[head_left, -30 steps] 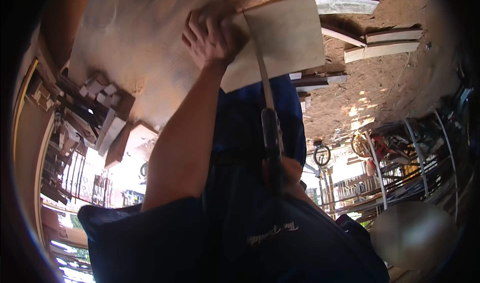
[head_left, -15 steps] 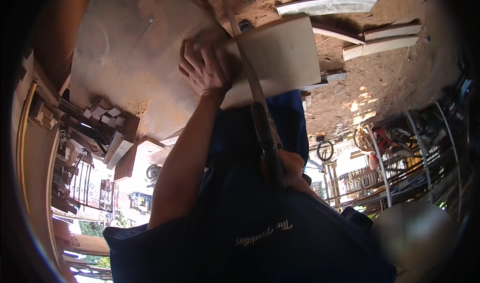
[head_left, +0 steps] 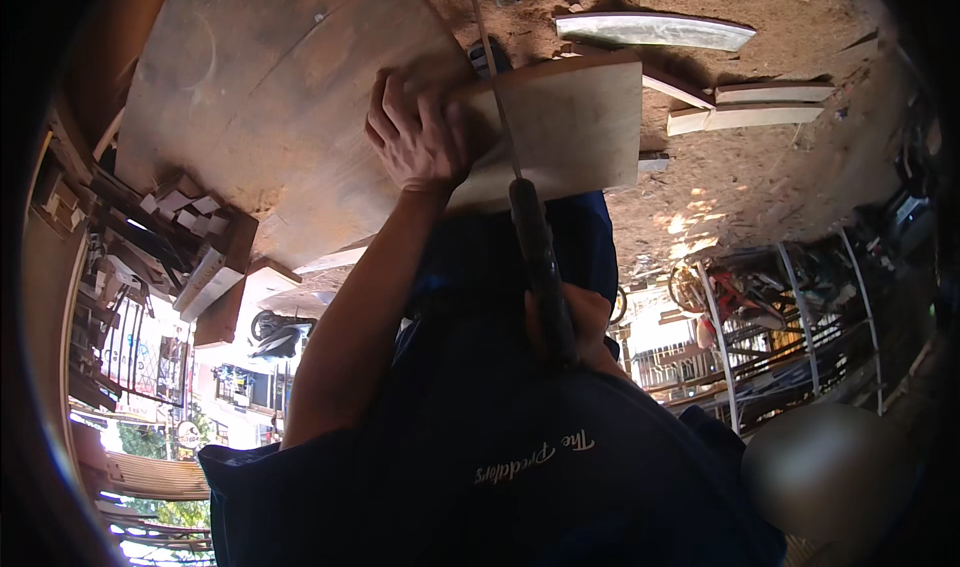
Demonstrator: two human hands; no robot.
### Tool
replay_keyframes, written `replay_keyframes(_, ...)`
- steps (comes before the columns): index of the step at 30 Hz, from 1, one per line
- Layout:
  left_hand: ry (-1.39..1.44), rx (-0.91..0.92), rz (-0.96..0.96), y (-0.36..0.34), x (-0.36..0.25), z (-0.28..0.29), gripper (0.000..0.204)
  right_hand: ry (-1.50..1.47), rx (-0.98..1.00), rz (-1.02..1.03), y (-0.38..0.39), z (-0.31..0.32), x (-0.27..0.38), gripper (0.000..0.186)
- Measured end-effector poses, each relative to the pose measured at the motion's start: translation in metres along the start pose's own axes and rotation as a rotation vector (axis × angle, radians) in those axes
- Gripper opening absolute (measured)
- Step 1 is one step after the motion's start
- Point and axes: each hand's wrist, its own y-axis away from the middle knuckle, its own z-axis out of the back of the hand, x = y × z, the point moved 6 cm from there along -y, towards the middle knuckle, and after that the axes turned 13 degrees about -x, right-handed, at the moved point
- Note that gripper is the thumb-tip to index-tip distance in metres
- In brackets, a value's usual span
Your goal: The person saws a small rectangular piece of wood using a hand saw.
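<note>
My left hand [head_left: 415,145] presses down on a pale wooden board [head_left: 575,127], fingers spread across its left end where it lies on a big brown workbench top [head_left: 270,87]. My right hand [head_left: 580,319] grips the dark handle of a hand saw [head_left: 540,257] close to my body. The saw's thin blade [head_left: 497,97] runs up across the board just right of my left hand, its edge in the wood. My dark blue shirt fills the lower middle of the view.
Curved and straight pale wood offcuts [head_left: 655,32] [head_left: 750,107] lie on the sawdust-covered ground beyond the board. Stacked wood scraps [head_left: 190,237] sit at the bench's left. Metal frames and a bicycle [head_left: 760,297] stand at the right.
The saw has slid forward across the board, its handle now closer to the board's edge. My left hand stays pressed on the board. The view has shifted slightly.
</note>
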Motion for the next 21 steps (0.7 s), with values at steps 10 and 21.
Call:
replay_keyframes(10, 0.035, -0.006, 0.023, 0.0, 0.002, -0.002, 0.034, 0.133, 0.009, -0.169, -0.008, -0.008, 0.018, 0.011)
replay_keyframes(21, 0.054, 0.031, 0.05, 0.0, 0.003, 0.0, 0.032, 0.158, -0.012, -0.108, -0.035, -0.019, 0.03, 0.012)
